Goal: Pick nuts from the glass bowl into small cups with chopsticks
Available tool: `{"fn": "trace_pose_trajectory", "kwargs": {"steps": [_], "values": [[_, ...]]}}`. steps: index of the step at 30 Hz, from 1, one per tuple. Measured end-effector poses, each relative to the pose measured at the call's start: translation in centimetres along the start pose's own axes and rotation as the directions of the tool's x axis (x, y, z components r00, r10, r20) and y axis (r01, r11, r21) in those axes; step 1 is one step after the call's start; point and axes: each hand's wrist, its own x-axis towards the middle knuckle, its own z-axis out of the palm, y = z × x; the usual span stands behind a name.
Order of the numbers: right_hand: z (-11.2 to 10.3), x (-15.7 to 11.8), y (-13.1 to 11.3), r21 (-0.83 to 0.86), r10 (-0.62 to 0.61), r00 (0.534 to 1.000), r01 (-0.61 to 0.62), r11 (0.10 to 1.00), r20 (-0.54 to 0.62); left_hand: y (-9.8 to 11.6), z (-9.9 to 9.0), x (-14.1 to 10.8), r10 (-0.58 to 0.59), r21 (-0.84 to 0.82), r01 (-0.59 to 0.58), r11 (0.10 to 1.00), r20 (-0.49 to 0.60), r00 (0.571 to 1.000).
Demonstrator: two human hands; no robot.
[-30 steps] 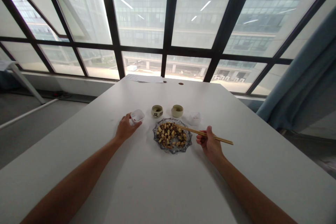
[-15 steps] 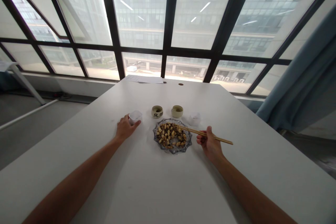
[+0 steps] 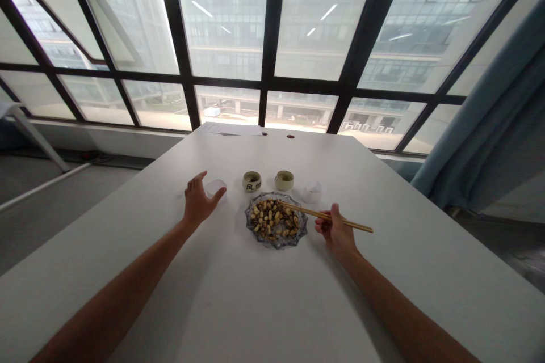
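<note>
My left hand point(image 3: 199, 199) is spread, thumb and fingers apart, just in front of a small clear plastic container point(image 3: 216, 186) and partly covering it. A pair of wooden chopsticks point(image 3: 313, 213) is held in my right hand point(image 3: 337, 231). Their tips reach over the far edge of a scalloped glass plate point(image 3: 276, 245), which carries many peanuts point(image 3: 268, 216) and dark bits. Behind the plate stand a green cup with dark characters point(image 3: 251, 181) and a plain green cup point(image 3: 284, 180). A white container with something white in it point(image 3: 313, 193) is right of them.
Papers point(image 3: 232, 129) lie at the far edge of the white table point(image 3: 238, 306), near two round dark holes. Windows rise beyond it. A blue curtain point(image 3: 489, 113) hangs at the right, and a white metal frame point(image 3: 40, 139) stands at the left.
My left hand has let go of the clear container and opened, its fingers lifting away to the left. My right hand holds the chopsticks much as before. The whole view has shifted slightly.
</note>
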Motion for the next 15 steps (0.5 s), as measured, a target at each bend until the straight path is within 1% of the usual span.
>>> {"fn": "trace_pose_trajectory", "kwargs": {"steps": [2,4,6,8,9,12,15], "values": [[0.0,-0.1,0.0,-0.003,0.007,1.0,-0.007,1.0,0.004,1.7,-0.4,1.0,0.08,0.029,-0.082,0.996,0.039,0.996],[0.1,-0.1,0.1,-0.016,0.007,1.0,-0.007,1.0,0.014,3.6,-0.3,2.3,0.148,0.076,-0.16,0.984,0.142,0.979],[0.0,-0.2,0.1,-0.03,-0.001,1.0,0.001,1.0,0.015,5.3,0.5,3.8,0.165,0.127,-0.207,0.97,0.277,0.947],[0.1,-0.2,0.0,-0.039,-0.01,1.0,0.011,0.999,0.02,6.8,1.7,5.4,0.113,0.184,-0.206,0.961,0.42,0.9],[0.1,-0.3,-0.1,-0.043,-0.014,1.0,0.015,0.999,0.025,7.3,2.3,6.1,0.082,0.213,-0.209,0.954,0.485,0.871],[0.3,-0.4,-0.3,-0.059,-0.031,0.999,0.033,0.998,0.035,8.2,4.3,7.9,0.016,0.276,-0.233,0.933,0.612,0.791],[0.5,-0.6,-0.5,-0.066,-0.053,0.998,0.055,0.996,0.03,8.4,5.6,8.9,-0.032,0.283,-0.235,0.93,0.699,0.715]]}}
